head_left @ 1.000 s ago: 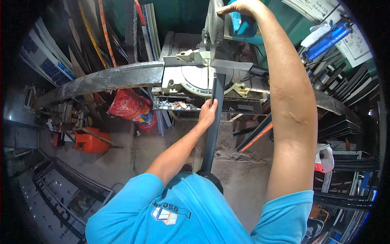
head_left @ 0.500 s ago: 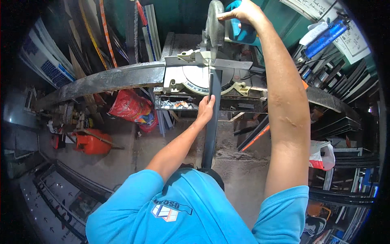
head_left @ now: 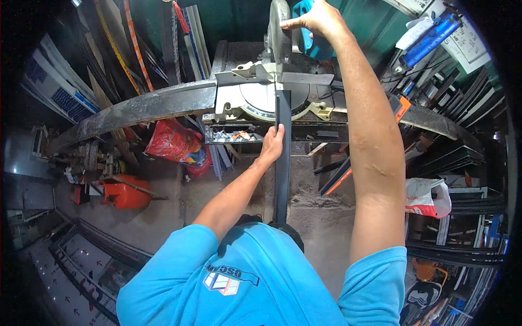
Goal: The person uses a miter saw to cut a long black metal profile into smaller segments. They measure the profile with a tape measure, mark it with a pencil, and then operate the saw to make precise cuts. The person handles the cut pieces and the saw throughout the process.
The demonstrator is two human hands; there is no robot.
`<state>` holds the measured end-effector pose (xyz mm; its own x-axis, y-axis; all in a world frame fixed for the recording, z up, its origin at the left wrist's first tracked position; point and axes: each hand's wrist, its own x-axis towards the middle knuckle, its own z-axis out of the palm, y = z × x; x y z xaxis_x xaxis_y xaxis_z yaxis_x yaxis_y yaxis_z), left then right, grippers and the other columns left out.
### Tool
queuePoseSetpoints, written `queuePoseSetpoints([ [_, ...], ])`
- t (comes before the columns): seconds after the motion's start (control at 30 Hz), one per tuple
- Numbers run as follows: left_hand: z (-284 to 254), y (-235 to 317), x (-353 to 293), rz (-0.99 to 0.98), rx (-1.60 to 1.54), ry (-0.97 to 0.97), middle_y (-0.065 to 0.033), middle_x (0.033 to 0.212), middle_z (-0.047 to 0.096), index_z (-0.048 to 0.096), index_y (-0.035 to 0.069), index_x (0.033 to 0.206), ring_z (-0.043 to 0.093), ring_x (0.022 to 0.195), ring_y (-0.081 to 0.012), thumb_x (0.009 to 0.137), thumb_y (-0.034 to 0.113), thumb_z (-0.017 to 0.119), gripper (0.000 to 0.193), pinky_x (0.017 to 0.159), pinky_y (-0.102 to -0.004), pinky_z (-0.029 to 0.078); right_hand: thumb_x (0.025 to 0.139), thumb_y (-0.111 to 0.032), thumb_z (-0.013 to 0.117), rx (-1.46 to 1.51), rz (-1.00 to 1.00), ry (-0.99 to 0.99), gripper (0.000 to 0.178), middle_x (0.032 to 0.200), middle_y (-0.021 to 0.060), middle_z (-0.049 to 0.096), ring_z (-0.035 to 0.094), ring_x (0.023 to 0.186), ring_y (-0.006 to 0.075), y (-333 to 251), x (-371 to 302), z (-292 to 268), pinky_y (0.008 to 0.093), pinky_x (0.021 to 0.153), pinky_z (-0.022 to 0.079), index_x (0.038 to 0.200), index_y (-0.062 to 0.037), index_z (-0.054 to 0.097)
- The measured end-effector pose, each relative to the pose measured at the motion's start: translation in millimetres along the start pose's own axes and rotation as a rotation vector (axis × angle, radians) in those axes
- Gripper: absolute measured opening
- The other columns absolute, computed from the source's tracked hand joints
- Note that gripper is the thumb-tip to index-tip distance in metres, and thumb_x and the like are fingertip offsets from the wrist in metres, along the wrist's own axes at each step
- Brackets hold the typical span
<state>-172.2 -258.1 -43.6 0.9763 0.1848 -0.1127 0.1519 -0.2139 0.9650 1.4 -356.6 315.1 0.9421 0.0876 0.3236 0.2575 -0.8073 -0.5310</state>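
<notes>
A long dark grey metal profile (head_left: 283, 168) runs from near my waist to the round turntable of a miter saw (head_left: 255, 98). My left hand (head_left: 273, 144) is closed around the profile's left side, just short of the saw base. The far end of the profile lies on the turntable, close to the fence. My right hand (head_left: 322, 23) is up at the teal motor housing and handle (head_left: 318, 48) of the saw, its thumb stretched across to the blade guard (head_left: 280, 32). The other fingers curl behind the handle, partly hidden. The saw head is raised above the profile.
A dark bench rail (head_left: 147, 103) extends to either side of the saw. Below it sit a tray of scraps (head_left: 234, 135), a red sack (head_left: 176, 142) and an orange-red container (head_left: 126, 191). Strips lean at the back left; a blue caulking gun (head_left: 432, 41) hangs at right.
The whole view has shifted slightly. The near end of the profile has swung a little to the right, so it lies straighter. Both hands keep their places on profile and saw.
</notes>
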Motion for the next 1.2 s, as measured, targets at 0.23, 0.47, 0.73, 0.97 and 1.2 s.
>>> queuePoseSetpoints([
  [0.23, 1.0, -7.1, 3.0, 0.016, 0.025, -0.010, -0.0257, 0.093, 0.063, 0.056, -0.004, 0.097, 0.062, 0.093, -0.0418, 0.108, 0.052, 0.041, 0.058, 0.085, -0.0483, 0.046, 0.053, -0.041, 0.100, 0.061, -0.011, -0.035, 0.112, 0.127, 0.0270, 0.067, 0.065, 0.119, 0.0407, -2.8, -15.4, -2.0, 0.0443, 0.099, 0.054, 0.142, 0.0005, 0.046],
  [0.47, 3.5, 2.5, -0.9, -0.003, -0.006, -0.047, -0.0232, 0.088, 0.062, 0.055, -0.003, 0.095, 0.062, 0.089, -0.0376, 0.108, 0.053, 0.042, 0.059, 0.083, -0.0471, 0.046, 0.054, -0.041, 0.099, 0.020, -0.034, 0.003, 0.109, 0.126, 0.0271, 0.067, 0.064, 0.120, 0.0416, 8.7, -14.6, 9.5, 0.0455, 0.099, 0.053, 0.140, 0.0001, 0.047],
  [0.73, 3.8, 5.8, -3.6, 0.039, 0.035, -0.011, -0.0212, 0.083, 0.059, 0.053, -0.003, 0.092, 0.060, 0.083, -0.0336, 0.108, 0.053, 0.043, 0.060, 0.080, -0.0472, 0.046, 0.055, -0.042, 0.099, -0.012, -0.063, 0.053, 0.107, 0.126, 0.0266, 0.067, 0.064, 0.119, 0.0420, 13.4, -17.1, 13.8, 0.0459, 0.099, 0.053, 0.138, -0.0003, 0.047],
  [0.97, 2.1, 8.9, -3.7, 0.026, 0.064, -0.029, -0.0224, 0.083, 0.059, 0.053, -0.003, 0.093, 0.060, 0.084, -0.0352, 0.107, 0.055, 0.043, 0.060, 0.081, -0.0479, 0.047, 0.055, -0.042, 0.099, -0.025, -0.026, 0.014, 0.103, 0.125, 0.0270, 0.068, 0.065, 0.117, 0.0426, 8.7, -24.5, 9.8, 0.0464, 0.098, 0.053, 0.135, -0.0018, 0.049],
  [1.2, 1.8, 7.3, -4.2, 0.027, 0.083, -0.013, -0.0290, 0.096, 0.064, 0.057, -0.006, 0.102, 0.063, 0.097, -0.0456, 0.107, 0.055, 0.041, 0.062, 0.087, -0.0508, 0.047, 0.056, -0.041, 0.099, 0.039, -0.108, 0.066, 0.100, 0.122, 0.0280, 0.068, 0.065, 0.116, 0.0430, 18.7, -32.2, 19.7, 0.0466, 0.097, 0.054, 0.133, -0.0001, 0.049],
])
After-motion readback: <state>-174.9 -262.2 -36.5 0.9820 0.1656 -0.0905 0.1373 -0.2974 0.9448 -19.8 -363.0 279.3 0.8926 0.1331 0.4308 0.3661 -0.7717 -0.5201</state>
